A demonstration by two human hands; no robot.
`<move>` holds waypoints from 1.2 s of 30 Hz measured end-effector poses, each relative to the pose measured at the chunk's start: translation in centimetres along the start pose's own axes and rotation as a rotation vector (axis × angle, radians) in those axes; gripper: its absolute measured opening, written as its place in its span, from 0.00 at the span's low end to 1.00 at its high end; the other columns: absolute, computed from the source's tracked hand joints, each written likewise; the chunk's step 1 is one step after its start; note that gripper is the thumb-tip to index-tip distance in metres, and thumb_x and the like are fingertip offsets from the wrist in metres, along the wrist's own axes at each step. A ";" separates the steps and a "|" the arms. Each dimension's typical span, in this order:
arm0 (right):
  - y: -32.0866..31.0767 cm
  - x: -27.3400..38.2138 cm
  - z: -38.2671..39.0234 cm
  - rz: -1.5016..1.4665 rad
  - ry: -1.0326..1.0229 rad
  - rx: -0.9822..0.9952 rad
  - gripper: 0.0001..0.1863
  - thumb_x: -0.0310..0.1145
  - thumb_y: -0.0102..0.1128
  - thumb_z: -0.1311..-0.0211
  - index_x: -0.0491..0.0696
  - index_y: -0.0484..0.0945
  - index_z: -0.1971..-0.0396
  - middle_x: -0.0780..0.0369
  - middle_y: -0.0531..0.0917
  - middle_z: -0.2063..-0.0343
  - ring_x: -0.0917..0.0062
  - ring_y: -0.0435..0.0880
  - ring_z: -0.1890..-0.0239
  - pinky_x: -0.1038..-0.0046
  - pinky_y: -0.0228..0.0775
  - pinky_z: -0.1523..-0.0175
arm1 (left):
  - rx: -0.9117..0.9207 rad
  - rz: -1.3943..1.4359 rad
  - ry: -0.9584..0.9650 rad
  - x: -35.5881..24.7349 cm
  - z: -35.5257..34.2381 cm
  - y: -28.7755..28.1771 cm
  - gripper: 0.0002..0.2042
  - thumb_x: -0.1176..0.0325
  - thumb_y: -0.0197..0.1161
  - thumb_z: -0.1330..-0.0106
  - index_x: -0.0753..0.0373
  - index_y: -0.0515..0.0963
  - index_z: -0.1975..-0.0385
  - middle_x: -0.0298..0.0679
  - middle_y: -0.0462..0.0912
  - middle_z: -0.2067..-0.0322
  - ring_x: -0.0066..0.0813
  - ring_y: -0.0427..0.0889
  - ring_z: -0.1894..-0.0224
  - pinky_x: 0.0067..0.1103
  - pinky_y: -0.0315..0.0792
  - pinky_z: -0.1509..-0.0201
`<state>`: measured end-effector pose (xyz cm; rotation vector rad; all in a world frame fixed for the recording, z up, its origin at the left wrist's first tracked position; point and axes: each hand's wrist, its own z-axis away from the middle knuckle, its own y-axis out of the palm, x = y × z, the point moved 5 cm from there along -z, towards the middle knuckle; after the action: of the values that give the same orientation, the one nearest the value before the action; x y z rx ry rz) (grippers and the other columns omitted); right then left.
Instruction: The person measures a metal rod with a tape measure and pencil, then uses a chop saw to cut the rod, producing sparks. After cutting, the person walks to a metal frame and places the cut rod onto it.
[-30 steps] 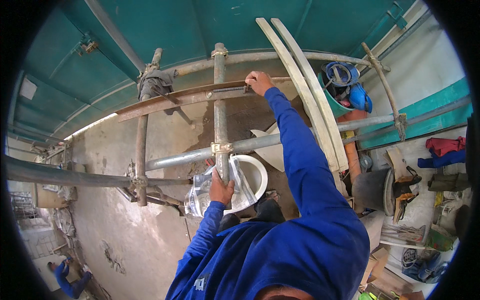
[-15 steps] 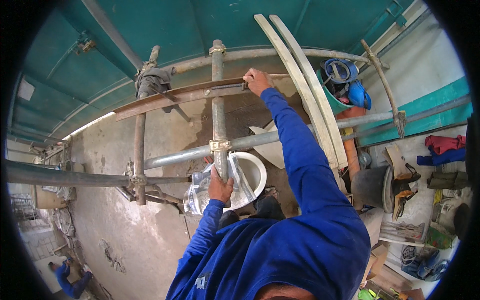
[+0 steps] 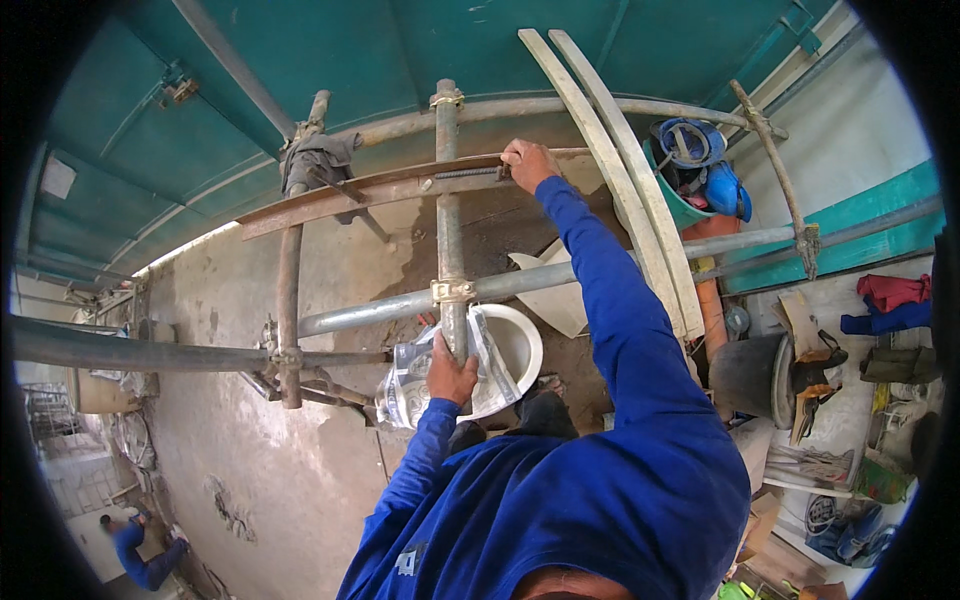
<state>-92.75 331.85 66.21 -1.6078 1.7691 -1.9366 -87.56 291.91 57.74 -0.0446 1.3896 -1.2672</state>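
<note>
My left hand [image 3: 453, 378] is wrapped round the near end of a grey scaffold pipe [image 3: 450, 230], which points away from me. A clamp [image 3: 453, 291] joins this pipe to a long cross pipe [image 3: 540, 278]. Farther out, my right hand [image 3: 530, 164] is closed at the right end of a short ribbed steel bar [image 3: 466, 174]; its fingertips are partly hidden. That bar lies along a rusty angle iron [image 3: 375, 192], which rests across the pipes. Below my left hand are a plastic bag [image 3: 402, 385] and a white basin [image 3: 527, 345].
Two long pale wooden strips [image 3: 625, 150] lean beyond my right arm. Blue helmets [image 3: 727, 190] sit in a green bucket [image 3: 672, 190] at the right, with a black bucket [image 3: 745, 375] nearer. A green metal wall [image 3: 330, 60] stands ahead. Another person [image 3: 145, 550] crouches far left.
The whole view has shifted slightly, so the scene sits a little farther right. Both hands keep their places on the pipe and the bar.
</note>
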 end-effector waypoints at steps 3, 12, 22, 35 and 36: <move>0.0 0.2 -0.1 0.036 0.067 0.028 0.11 0.40 0.58 0.40 0.48 0.79 0.69 0.55 0.84 0.66 0.58 0.81 0.60 0.60 0.72 0.56 | 0.020 0.016 -0.013 0.1 0.0 0.0 0.44 0.60 0.65 0.46 0.71 0.49 0.33 0.60 0.66 0.40 0.54 0.70 0.40 0.35 0.66 0.39; 0.5 -3.8 2.6 -0.328 0.236 -0.178 0.20 0.44 0.61 0.43 0.44 0.80 0.59 0.54 0.84 0.64 0.64 0.83 0.59 0.66 0.73 0.53 | 0.041 0.015 -0.040 -0.4 0.1 -0.3 0.42 0.61 0.65 0.46 0.70 0.50 0.34 0.60 0.66 0.41 0.53 0.69 0.40 0.35 0.67 0.40; 5.4 -9.8 6.3 -0.523 0.414 -0.361 0.20 0.40 0.61 0.44 0.39 0.79 0.59 0.54 0.85 0.66 0.65 0.84 0.62 0.66 0.73 0.52 | 0.000 0.028 -0.012 -0.7 0.1 -0.3 0.42 0.62 0.66 0.47 0.71 0.51 0.34 0.59 0.67 0.42 0.53 0.70 0.41 0.35 0.66 0.39; 6.2 -9.9 4.2 -1.105 0.880 -0.231 0.13 0.45 0.60 0.38 0.53 0.77 0.61 0.68 0.80 0.72 0.80 0.77 0.74 0.70 0.64 0.75 | -0.033 0.056 0.038 -0.8 0.0 -0.4 0.40 0.64 0.67 0.48 0.69 0.55 0.36 0.59 0.71 0.47 0.54 0.73 0.44 0.35 0.67 0.41; 6.2 -9.8 4.2 -1.113 0.918 -0.230 0.12 0.45 0.60 0.38 0.54 0.76 0.61 0.68 0.80 0.71 0.80 0.77 0.75 0.71 0.63 0.76 | -0.023 0.065 0.045 -0.9 0.1 -0.5 0.40 0.64 0.67 0.47 0.69 0.55 0.36 0.59 0.71 0.46 0.54 0.73 0.44 0.34 0.67 0.40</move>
<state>-88.89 333.16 54.57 -2.2990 1.3243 -3.5187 -87.52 292.28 58.73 0.0135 1.4338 -1.2046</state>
